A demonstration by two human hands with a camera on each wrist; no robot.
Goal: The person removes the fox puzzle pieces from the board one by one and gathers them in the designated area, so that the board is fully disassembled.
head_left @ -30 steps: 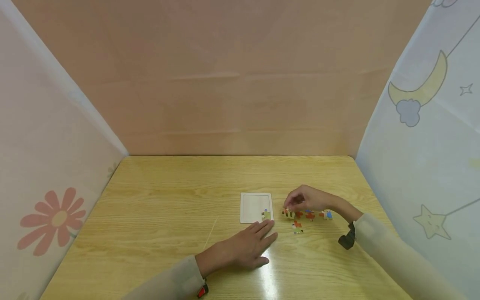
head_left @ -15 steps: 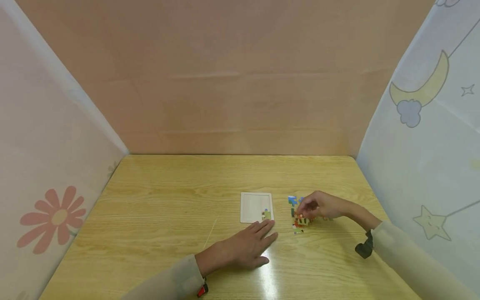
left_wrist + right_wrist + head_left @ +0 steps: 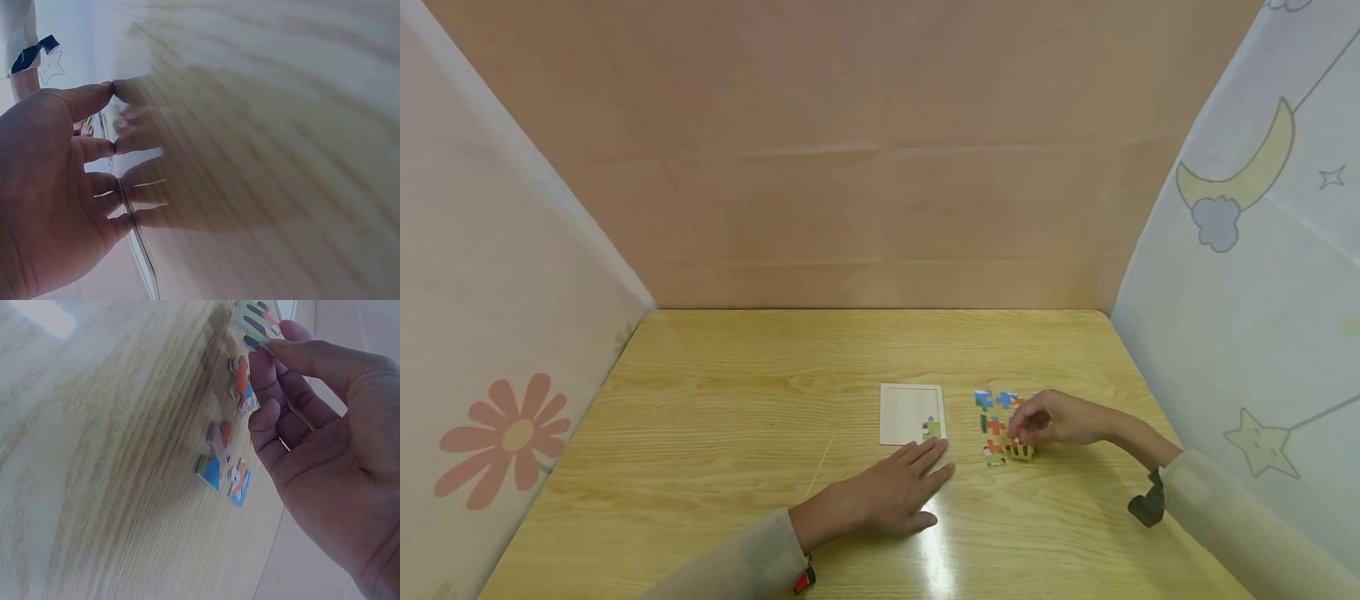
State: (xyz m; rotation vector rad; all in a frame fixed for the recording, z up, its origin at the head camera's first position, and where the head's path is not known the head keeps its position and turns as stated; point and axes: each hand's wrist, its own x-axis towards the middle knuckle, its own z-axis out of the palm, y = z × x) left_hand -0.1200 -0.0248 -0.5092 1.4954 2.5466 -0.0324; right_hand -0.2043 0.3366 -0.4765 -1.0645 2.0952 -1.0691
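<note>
My right hand pinches a jigsaw piece, pale green with dark stripes and some orange, between thumb and fingertips. In the head view the held piece is beside a red, white and green piece. Blue pieces and an orange piece lie around that hand, some partly hidden by it. Left of them lies a square white puzzle tray with a greenish piece in its lower right corner. My left hand lies with straight fingers, its fingertips at the tray's near edge.
The pieces rest on a wooden table. A plain tan backdrop closes the far side, and printed cloth walls stand left and right. In the right wrist view, an orange and blue piece lies loose on the wood.
My right hand has moved right and slightly nearer with the striped piece, uncovering blue and orange pieces. The left hand and the tray have stayed in place.
</note>
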